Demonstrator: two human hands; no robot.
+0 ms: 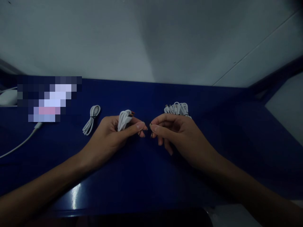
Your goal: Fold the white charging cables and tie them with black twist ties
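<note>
A coiled white cable [123, 120] with its metal plug showing is held in my left hand [113, 134], whose thumb and fingertips are brought together towards the right. Facing it across a small gap, my right hand [181, 129] has its thumb and forefinger closed in a pinch on a thin black tie [151, 134], with the other fingers curled loosely below. To the left of my left hand lies another coiled white cable [92, 119], bound round its middle with a black tie. Several coiled white cables [177, 108] lie bunched behind my right hand, which partly hides them.
On the left of the blue table [142, 176] a pixelated bright device [54, 99] lies with a white cord [25, 143] running from it. Beside it, at the left edge, is a white rounded object [8, 97]. A pale wall [106, 41] rises behind the table.
</note>
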